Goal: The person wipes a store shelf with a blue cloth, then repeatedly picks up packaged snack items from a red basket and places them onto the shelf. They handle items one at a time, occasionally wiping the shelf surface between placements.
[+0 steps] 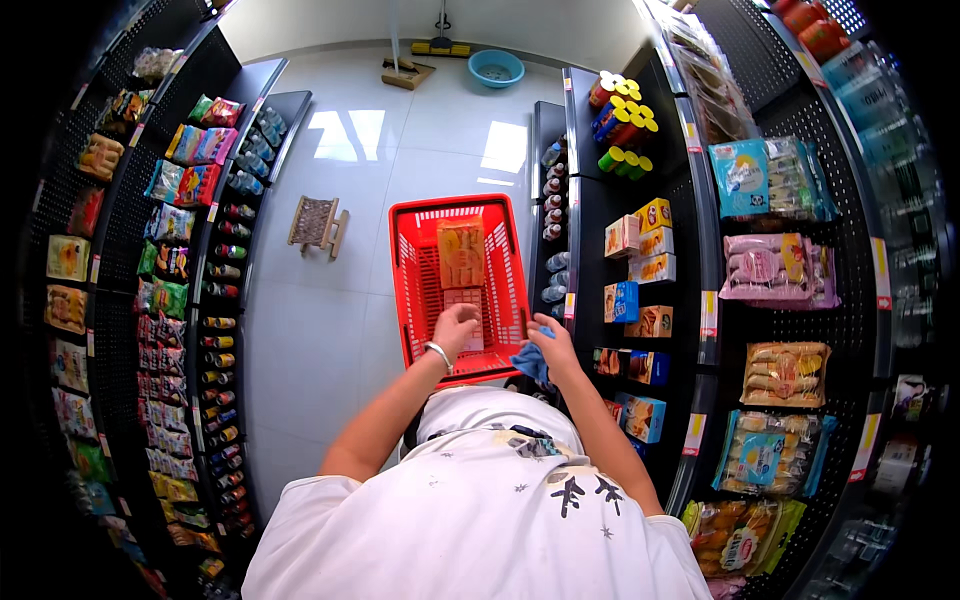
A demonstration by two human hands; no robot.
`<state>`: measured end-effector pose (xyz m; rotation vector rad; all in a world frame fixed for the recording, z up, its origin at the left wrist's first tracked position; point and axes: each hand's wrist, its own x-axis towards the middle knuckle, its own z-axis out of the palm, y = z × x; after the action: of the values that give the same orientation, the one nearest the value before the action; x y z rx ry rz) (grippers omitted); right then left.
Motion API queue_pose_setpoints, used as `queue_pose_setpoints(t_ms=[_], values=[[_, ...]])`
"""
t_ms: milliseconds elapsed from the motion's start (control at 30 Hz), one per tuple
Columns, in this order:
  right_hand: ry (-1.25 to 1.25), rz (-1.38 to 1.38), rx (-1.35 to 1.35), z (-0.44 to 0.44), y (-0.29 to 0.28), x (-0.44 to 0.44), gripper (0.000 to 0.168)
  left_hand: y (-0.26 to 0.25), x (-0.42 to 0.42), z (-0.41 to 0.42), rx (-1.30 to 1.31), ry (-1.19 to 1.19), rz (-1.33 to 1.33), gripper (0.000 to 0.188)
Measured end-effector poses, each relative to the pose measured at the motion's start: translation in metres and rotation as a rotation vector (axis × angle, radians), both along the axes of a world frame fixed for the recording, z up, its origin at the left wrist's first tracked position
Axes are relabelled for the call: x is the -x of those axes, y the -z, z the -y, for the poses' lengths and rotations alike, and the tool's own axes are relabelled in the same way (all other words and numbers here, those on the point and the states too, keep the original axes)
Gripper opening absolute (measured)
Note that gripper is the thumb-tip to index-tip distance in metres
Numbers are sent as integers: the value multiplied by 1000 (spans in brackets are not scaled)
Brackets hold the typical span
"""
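Note:
A red plastic shopping basket stands right before me. In it lies an orange bag of packaged snacks, and nearer to me a pink box with a grid pattern, partly covered by my hand. My left hand, with a white band at the wrist, hovers over the near part of the basket, its fingers slightly curled and nothing visible in them. Beside the basket's right near corner, my right hand holds a crumpled blue cloth.
Black shelves with snack bags and cans run along my left. On the right, shelves carry boxes, yellow-lidded canisters and packaged bread. A small wooden stool, a blue basin and a dustpan are on the floor.

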<state>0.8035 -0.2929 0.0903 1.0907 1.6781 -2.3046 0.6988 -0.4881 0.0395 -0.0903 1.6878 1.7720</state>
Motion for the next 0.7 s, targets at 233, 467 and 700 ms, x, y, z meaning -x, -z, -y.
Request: queue_pose_setpoints(t_ms=[233, 467, 700], values=[[350, -107, 112, -48, -38, -87, 46, -44, -34, -79, -31, 350, -106, 31], [799, -460, -20, -125, -136, -171, 42, -127, -57, -213, -294, 664, -170, 31], [981, -473, -794, -186, -216, -243, 57, -220, -139, -363, -467, 1055, -512, 59]])
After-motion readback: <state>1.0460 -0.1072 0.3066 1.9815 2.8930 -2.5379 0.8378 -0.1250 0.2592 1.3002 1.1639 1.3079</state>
